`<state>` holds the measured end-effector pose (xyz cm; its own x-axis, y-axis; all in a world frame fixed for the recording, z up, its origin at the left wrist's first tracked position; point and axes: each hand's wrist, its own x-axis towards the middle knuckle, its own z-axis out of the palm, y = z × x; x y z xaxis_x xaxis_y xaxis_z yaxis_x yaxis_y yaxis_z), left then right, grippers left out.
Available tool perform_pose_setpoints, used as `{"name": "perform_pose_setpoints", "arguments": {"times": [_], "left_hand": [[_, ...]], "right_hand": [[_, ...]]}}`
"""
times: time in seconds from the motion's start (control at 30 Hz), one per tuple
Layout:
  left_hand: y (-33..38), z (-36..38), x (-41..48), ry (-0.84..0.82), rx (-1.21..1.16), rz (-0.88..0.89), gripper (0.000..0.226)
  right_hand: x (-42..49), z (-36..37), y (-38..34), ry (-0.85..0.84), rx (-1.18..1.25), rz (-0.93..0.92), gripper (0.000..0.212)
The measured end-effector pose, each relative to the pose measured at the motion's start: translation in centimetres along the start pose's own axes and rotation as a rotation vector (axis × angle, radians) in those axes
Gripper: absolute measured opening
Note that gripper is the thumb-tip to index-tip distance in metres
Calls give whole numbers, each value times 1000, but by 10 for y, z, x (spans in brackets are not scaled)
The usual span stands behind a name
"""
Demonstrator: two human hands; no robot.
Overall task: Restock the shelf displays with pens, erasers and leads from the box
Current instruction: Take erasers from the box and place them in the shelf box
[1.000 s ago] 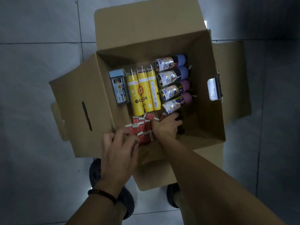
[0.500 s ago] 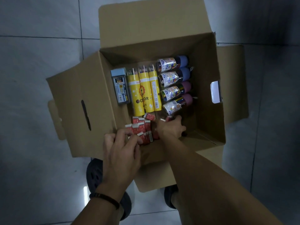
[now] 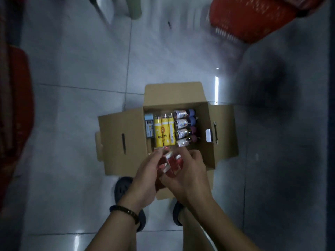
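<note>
- A single head-worn view looks steeply down at the tiled floor (image 3: 72,115).
- The open cardboard box (image 3: 123,127) lies at centre, well below the lens.
- The left hand (image 3: 145,176) and right hand (image 3: 188,174), entering from 6 o'clock, are nearest.
- A blurred red basket (image 3: 253,19) edges in at 1 o'clock.

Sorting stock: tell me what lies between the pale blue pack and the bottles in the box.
Three yellow tubes, side by side, between pale blue pack and bottles, in the head view.

A dark beaded bracelet (image 3: 126,212) circles the wrist behind the left hand (image 3: 145,176). Below it is a dark perforated left clog (image 3: 123,187); below the right hand (image 3: 186,174), a dark right clog (image 3: 178,212). The forearms are bare.
</note>
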<state>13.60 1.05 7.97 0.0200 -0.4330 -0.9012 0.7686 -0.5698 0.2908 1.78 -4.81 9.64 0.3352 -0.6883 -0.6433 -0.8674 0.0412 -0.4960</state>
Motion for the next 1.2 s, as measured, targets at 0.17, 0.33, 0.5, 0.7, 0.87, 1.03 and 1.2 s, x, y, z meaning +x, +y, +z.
{"name": "perform_pose_setpoints", "arguments": {"times": [0.17, 0.33, 0.5, 0.7, 0.87, 1.03, 1.2], "left_hand": [[57, 33, -157, -64, 98, 236, 26], [95, 35, -289, -35, 12, 282, 22], [120, 29, -416, -4, -92, 376, 22], [117, 0, -541, 169, -91, 653, 8], [92, -56, -627, 323, -68, 849, 21], [54, -133, -703, 459, -161, 931, 17], [11, -231, -789, 583, -277, 1062, 13]], "right_hand": [[-104, -87, -98, 32, 23, -132, 62], [-193, -154, -177, -27, 265, -250, 47], [-270, -196, -248, -96, 439, -372, 42], [-343, -200, -334, -285, 413, -580, 12], [-406, -172, -405, -400, 374, -744, 19], [-484, -101, -464, -497, 356, -896, 18], [-581, -11, -517, -536, 253, -1151, 44]]}}
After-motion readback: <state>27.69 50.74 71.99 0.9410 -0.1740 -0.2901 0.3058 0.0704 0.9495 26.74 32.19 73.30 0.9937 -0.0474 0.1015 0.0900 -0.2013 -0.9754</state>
